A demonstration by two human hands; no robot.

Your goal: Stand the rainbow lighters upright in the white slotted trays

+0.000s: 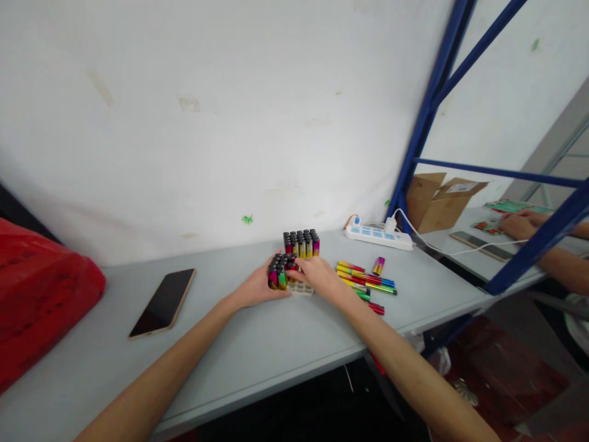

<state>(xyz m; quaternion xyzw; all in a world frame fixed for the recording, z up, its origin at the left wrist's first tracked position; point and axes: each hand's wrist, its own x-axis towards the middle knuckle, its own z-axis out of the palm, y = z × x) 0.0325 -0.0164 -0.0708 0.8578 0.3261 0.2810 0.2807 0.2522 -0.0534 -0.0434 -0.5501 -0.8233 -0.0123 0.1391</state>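
Note:
A white tray stands on the grey table, partly filled with upright colourful lighters with black caps. My left hand rests against the tray's left side, touching the lighters there. My right hand lies over the tray's right part, fingers on the lighters; whether it pinches one I cannot tell. A second block of upright lighters stands just behind. Several loose lighters lie flat to the right of my right hand, and one short one lies apart.
A phone lies face up at the left, near a red bag. A white power strip with a cable sits by the wall. A blue rack frame rises at the right; beyond it are a cardboard box and another person's hands.

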